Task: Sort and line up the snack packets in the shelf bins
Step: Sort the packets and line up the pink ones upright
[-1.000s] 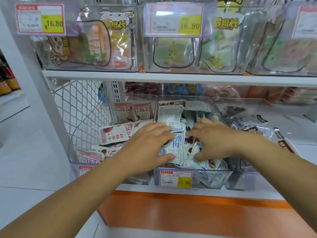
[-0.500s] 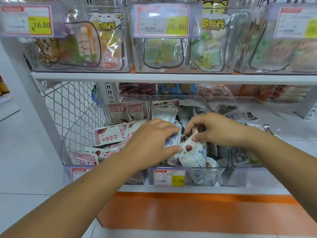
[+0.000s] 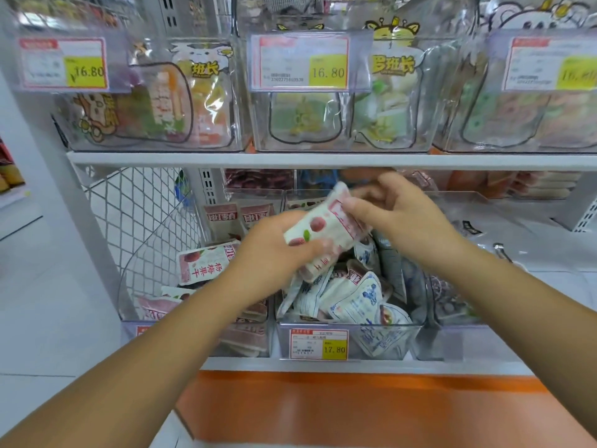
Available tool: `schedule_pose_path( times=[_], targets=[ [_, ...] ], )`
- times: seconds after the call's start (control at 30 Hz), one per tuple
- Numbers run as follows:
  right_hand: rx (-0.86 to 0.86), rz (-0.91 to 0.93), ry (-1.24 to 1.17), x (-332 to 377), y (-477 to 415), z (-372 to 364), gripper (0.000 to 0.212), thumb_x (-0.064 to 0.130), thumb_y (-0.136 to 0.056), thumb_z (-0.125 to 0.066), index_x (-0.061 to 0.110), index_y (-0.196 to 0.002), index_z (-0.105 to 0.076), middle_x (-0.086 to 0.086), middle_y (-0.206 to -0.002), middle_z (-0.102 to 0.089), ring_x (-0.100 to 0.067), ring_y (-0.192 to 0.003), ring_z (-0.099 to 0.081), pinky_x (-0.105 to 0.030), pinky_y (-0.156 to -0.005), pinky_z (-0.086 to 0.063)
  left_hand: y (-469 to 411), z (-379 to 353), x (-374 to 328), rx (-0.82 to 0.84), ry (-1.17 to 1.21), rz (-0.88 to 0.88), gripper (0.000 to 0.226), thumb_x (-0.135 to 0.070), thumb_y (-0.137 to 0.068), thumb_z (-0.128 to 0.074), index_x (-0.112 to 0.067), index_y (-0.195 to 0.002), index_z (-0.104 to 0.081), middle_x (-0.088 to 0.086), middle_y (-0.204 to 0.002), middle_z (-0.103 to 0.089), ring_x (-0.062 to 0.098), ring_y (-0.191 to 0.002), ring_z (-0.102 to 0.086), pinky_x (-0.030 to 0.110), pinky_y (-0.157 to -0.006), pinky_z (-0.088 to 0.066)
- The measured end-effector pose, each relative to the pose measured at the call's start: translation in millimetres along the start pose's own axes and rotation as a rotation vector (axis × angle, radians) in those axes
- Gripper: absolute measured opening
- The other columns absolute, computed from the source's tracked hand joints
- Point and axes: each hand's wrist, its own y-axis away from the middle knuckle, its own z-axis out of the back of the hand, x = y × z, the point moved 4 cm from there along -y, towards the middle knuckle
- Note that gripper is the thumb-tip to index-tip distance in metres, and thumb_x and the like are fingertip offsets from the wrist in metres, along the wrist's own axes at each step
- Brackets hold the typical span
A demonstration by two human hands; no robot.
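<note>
White packet (image 3: 319, 232) gripped by left hand (image 3: 271, 253) and right hand (image 3: 400, 218); middle bin (image 3: 352, 324) lies jumbled, sorting seemingly barely begun

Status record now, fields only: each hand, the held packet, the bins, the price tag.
left hand: grips the packet's lower end
right hand: pinches its upper end
packet: white with red fruit print, tilted, held above the middle bin
middle bin: blue-and-white packets jumbled, not lined up
left bin: red-fruit packets, print looks like the held one's
price tag: 17.80, on the middle bin's front
</note>
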Motion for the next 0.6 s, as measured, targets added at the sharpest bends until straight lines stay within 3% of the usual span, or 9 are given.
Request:
schedule_pose_path(
  times=[0.07,0.2,0.3,0.33,0.4,0.5,0.6],
  targets=[
    [0.094,-0.025,0.219,-5,-1,6,0.019,0.031,-0.093,-0.058,0.017,-0.104,-0.064,0.008,-0.094,-0.072,-0.006,-0.089,-0.068,-0.033,-0.084,-0.056,0,20,6,-0.056,0.099,0.091,0.015,-0.023,-0.083,-0.072,-0.032,-0.095,-0.067,-0.013,-0.084,-0.074,0.005,-0.072,-0.071,0.018,-0.057,-0.054],
    [0.500,-0.062,0.778,-35,9,10,0.014,0.032,-0.093,-0.059,0.040,-0.098,-0.070,0.024,-0.102,-0.066,0.004,-0.097,-0.060,-0.031,-0.092,-0.049,4,61,40,-0.155,0.145,0.223,0.014,-0.022,-0.083,-0.073,-0.028,-0.095,-0.069,-0.008,-0.081,-0.075,0.010,-0.070,-0.072,0.030,-0.069,-0.053],
    [0.601,0.044,0.922,-42,10,-2,0.023,0.029,-0.098,-0.052,0.038,-0.111,-0.069,0.020,-0.126,-0.058,-0.005,-0.120,-0.045,-0.030,-0.106,-0.034,6,77,68,-0.230,-0.030,0.310,0.023,-0.028,-0.082,-0.075,-0.027,-0.103,-0.067,-0.008,-0.077,-0.073,0.004,-0.059,-0.067,0.020,-0.052,-0.044],
    [0.619,0.057,0.997,-44,8,-6,0.026,0.032,-0.099,-0.047,0.036,-0.117,-0.067,0.017,-0.136,-0.052,-0.008,-0.127,-0.037,-0.029,-0.108,-0.029,7,81,77,-0.248,-0.102,0.339,0.032,-0.030,-0.080,-0.076,-0.027,-0.110,-0.064,-0.010,-0.085,-0.071,0.004,-0.063,-0.066,0.016,-0.051,-0.042],
    [0.650,0.022,1.155,-51,2,-11,0.034,0.040,-0.102,-0.036,0.037,-0.127,-0.059,0.012,-0.152,-0.032,-0.015,-0.135,-0.025,-0.034,-0.110,-0.023,7,83,91,-0.244,-0.274,0.370,0.056,-0.038,-0.077,-0.078,-0.026,-0.127,-0.056,-0.005,-0.113,-0.065,0.012,-0.092,-0.064,0.020,-0.071,-0.046],
    [0.651,-0.023,1.320,-62,-5,-15,0.041,0.047,-0.100,-0.033,0.037,-0.138,-0.045,0.007,-0.154,-0.024,-0.020,-0.131,-0.027,-0.040,-0.108,-0.029,3,74,90,-0.255,-0.614,0.210,0.068,-0.052,-0.081,-0.067,-0.024,-0.140,-0.045,0.004,-0.138,-0.049,0.025,-0.125,-0.044,0.039,-0.102,-0.039],
    [0.605,-0.010,1.441,-66,-9,-17,0.045,0.050,-0.095,-0.046,0.031,-0.136,-0.047,0.003,-0.141,-0.034,-0.023,-0.124,-0.034,-0.040,-0.103,-0.035,2,48,56,-0.178,-0.603,-0.069,0.057,-0.054,-0.089,-0.053,-0.029,-0.139,-0.046,-0.004,-0.142,-0.045,0.015,-0.132,-0.037,0.037,-0.110,-0.032]
  ],
)
